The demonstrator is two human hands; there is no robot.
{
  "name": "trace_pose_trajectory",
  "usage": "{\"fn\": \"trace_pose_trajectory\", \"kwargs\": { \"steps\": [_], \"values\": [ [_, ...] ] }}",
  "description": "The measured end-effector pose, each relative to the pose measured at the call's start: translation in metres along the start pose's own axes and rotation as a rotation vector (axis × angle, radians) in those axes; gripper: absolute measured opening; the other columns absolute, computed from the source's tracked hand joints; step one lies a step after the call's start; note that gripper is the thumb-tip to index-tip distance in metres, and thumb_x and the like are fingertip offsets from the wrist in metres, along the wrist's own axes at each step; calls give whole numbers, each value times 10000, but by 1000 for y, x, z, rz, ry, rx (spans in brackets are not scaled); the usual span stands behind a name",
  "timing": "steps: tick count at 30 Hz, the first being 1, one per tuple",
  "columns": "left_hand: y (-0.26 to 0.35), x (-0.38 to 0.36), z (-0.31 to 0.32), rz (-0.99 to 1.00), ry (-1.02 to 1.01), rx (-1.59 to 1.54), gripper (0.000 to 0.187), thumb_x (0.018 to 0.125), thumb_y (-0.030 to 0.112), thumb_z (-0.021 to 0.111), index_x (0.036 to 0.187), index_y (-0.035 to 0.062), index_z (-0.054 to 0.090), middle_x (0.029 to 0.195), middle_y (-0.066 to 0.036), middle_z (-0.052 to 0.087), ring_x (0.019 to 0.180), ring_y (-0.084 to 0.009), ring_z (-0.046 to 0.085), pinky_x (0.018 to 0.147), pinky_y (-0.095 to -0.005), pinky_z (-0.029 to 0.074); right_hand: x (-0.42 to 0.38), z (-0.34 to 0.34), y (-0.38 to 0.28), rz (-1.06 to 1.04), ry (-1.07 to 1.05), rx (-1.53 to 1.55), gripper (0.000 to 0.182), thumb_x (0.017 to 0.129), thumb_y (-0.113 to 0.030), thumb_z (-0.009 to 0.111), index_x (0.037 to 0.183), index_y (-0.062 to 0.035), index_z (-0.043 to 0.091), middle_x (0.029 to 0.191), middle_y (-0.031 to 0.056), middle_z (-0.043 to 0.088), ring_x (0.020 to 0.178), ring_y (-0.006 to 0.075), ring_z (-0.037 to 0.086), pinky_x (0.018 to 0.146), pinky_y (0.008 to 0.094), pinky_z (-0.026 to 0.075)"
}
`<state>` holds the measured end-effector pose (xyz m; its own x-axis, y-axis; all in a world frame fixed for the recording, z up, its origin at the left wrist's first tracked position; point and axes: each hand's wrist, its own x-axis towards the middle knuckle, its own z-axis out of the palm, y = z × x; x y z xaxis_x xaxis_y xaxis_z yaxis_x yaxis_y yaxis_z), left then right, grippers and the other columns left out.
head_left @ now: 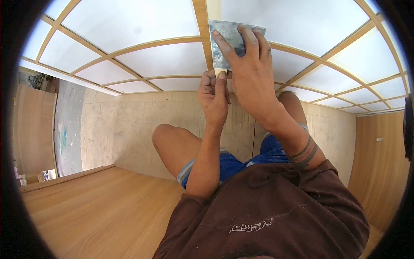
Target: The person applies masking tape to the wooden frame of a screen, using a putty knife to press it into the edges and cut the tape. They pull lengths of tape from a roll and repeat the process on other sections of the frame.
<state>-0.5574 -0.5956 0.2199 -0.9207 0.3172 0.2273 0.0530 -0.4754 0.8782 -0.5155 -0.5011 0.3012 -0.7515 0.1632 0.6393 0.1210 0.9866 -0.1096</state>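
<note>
A grey, smudged flat sheet (233, 36) lies against a wooden strip of the white-panelled lattice (159, 43). My right hand (252, 60) presses on it with its fingers spread over the surface. Just below the sheet, my left hand (214, 88) pinches the lower end of a pale, thin strip (218, 72) between thumb and fingers. This strip runs up along the wooden bar, and the sheet covers part of it. The fingers of both hands are dusty.
Beneath me is a plywood floor (133, 116). Wood-grain panels stand at the lower left (103, 211) and at the right (377, 159). Farther left, a grey paint-stained floor (69, 125) shows beside another wooden board (34, 129). My bent knees are close under the lattice.
</note>
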Motion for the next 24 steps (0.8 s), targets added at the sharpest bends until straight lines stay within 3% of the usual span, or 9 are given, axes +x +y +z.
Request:
{"fn": "trace_pose_trajectory", "kwargs": {
  "steps": [16, 24],
  "values": [
    [-4, -3, 0, -2, 49, -37, 104, 1050, 136, 626, 1073, 36, 609, 720, 32, 565, 540, -26, 462, 451, -206, 349, -3, -2, -3, 11, -46, 22, 733, 813, -101, 698, 1518, -195, 521, 1474, 228, 400, 1373, 473, 372, 1126, 571, 364],
    [-10, -3, -2, 82, 28, 115, 108, 1049, 112, 630, 1114, 26, 625, 793, 30, 626, 596, -17, 497, 505, -206, 389, -4, -4, -3, 14, -55, 45, 716, 820, -94, 692, 1511, -191, 530, 1476, 226, 403, 1369, 474, 375, 1128, 578, 363]
  ]
}}
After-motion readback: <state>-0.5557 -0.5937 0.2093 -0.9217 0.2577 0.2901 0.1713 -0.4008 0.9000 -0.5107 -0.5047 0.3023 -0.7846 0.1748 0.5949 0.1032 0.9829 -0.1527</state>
